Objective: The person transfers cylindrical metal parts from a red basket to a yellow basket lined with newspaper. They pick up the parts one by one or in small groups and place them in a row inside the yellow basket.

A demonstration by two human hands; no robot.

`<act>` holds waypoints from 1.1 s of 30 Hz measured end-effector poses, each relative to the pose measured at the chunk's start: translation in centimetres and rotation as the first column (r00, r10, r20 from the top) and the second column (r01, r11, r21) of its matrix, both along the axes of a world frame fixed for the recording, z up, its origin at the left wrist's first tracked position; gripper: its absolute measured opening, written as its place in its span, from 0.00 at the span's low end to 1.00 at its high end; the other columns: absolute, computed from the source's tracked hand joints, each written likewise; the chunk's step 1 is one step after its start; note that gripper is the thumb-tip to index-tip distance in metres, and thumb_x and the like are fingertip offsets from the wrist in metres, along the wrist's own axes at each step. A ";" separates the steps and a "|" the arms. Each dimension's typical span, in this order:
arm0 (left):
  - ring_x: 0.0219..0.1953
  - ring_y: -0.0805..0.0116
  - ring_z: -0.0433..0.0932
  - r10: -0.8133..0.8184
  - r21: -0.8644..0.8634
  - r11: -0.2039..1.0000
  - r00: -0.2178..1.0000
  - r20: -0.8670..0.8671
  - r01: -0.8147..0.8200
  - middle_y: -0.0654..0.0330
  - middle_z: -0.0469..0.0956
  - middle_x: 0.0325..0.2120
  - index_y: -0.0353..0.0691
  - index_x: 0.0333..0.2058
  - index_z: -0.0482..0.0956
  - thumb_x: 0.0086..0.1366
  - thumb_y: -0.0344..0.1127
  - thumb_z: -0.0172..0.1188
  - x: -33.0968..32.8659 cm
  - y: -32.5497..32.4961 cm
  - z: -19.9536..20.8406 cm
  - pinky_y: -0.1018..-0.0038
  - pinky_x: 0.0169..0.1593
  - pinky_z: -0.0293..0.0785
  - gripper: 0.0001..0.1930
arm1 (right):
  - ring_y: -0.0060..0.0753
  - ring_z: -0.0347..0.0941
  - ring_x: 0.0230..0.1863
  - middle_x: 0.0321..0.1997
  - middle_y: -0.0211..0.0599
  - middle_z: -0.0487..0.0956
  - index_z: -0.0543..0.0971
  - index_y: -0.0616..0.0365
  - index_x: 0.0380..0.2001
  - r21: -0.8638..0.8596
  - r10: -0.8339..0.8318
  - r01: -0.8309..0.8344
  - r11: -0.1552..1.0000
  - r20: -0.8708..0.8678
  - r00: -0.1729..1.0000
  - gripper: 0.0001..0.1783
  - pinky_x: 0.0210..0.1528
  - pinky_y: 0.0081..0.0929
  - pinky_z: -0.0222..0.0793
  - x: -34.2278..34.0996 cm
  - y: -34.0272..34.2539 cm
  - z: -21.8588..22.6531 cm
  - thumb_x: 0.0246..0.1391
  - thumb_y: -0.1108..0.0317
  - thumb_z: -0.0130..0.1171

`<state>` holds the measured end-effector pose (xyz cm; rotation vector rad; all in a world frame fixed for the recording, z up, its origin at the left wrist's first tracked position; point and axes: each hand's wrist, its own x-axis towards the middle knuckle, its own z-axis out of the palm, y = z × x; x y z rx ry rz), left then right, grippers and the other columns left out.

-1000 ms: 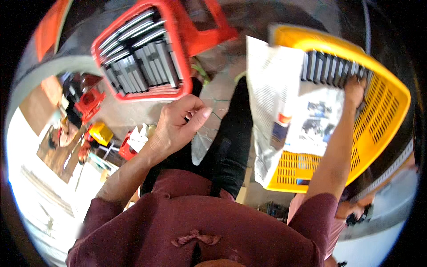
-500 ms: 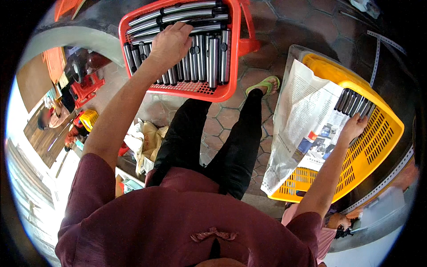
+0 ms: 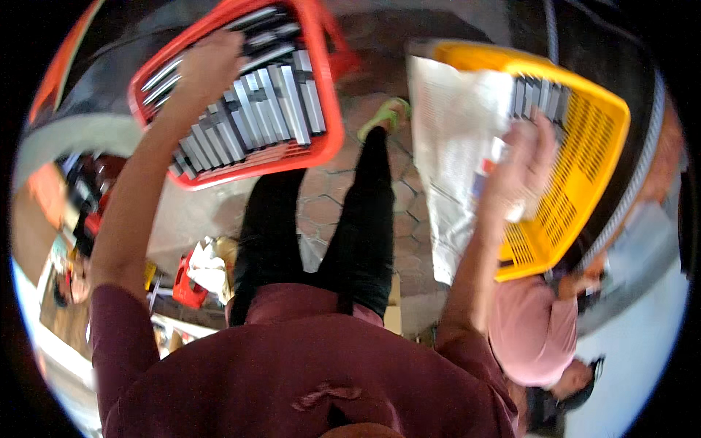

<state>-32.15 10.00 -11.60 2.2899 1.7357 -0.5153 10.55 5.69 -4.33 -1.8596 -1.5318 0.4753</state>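
My left hand (image 3: 212, 66) reaches over a red plastic basket (image 3: 332, 109) of shiny metal tubes with black ends. Its fingers are blurred against the tubes, so whether they grip one is unclear. Several tubes (image 3: 266, 106) stand in a slanted row near the basket's front, and others lie crosswise behind. My right hand (image 3: 522, 160) is over the edge of a newspaper sheet (image 3: 456, 146) in a yellow plastic crate (image 3: 584, 175). Its smeared fingers look stretched out, with nothing visible in them. Just beyond its fingertips sits a small bundle of dark metal tubes (image 3: 539, 96).
My legs (image 3: 277, 226) and a green sandal (image 3: 391, 115) are between the two containers on hexagonal paving (image 3: 321, 208). A person in a pink shirt (image 3: 533, 328) is at the lower right. White bags (image 3: 212, 266) and a red container (image 3: 190, 281) lie at left.
The whole view has shifted, with both containers now further left. My right hand has drawn back from the tubes in the yellow crate toward the newspaper. My left hand stays over the red basket.
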 end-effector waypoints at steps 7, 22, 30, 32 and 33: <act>0.43 0.52 0.78 -0.079 0.082 0.994 0.991 0.104 0.071 0.53 0.76 0.41 0.39 0.44 0.75 0.56 0.35 0.64 0.6 0.1 4.2 0.60 0.43 0.75 0.17 | 0.36 0.79 0.37 0.37 0.42 0.80 0.78 0.61 0.45 -0.075 0.286 -0.373 0.925 -0.510 0.811 0.11 0.40 0.30 0.76 -11.7 -2.9 -0.5 0.58 0.72 0.56; 0.44 0.53 0.73 -0.447 0.353 0.893 0.651 0.614 0.280 0.52 0.75 0.45 0.40 0.41 0.79 0.44 0.28 0.67 14.1 -4.6 13.9 0.61 0.44 0.71 0.21 | 0.45 0.78 0.36 0.36 0.50 0.77 0.58 0.72 0.61 -0.031 0.276 -0.544 0.839 -0.836 0.474 0.37 0.37 0.33 0.73 -10.2 -3.3 4.3 0.59 0.58 0.59; 0.44 0.53 0.74 -0.058 -0.060 0.984 0.617 0.785 0.170 0.49 0.73 0.47 0.32 0.41 0.75 0.53 0.35 0.68 21.8 -4.3 15.9 0.62 0.48 0.70 0.19 | 0.20 0.73 0.22 0.22 0.33 0.77 0.77 0.66 0.42 -0.181 -0.152 0.034 0.983 -0.691 0.707 0.11 0.26 0.20 0.71 3.5 -1.5 3.9 0.65 0.71 0.47; 0.43 0.57 0.74 0.175 -0.263 0.964 0.634 0.753 0.046 0.50 0.73 0.47 0.31 0.41 0.75 0.52 0.34 0.68 23.8 -4.7 15.7 0.66 0.47 0.70 0.19 | 0.19 0.69 0.25 0.26 0.33 0.78 0.77 0.66 0.41 -0.322 -0.380 0.217 0.922 -0.637 0.670 0.11 0.29 0.18 0.67 6.8 0.1 -0.9 0.64 0.70 0.50; 0.41 0.65 0.73 0.253 -0.316 0.949 0.620 0.743 -0.008 0.51 0.73 0.46 0.30 0.41 0.75 0.53 0.33 0.67 24.5 -4.8 15.5 0.73 0.44 0.70 0.18 | 0.17 0.68 0.27 0.27 0.31 0.78 0.78 0.64 0.40 -0.335 -0.361 0.183 0.924 -0.616 0.700 0.10 0.29 0.18 0.66 8.4 0.1 -4.4 0.62 0.69 0.53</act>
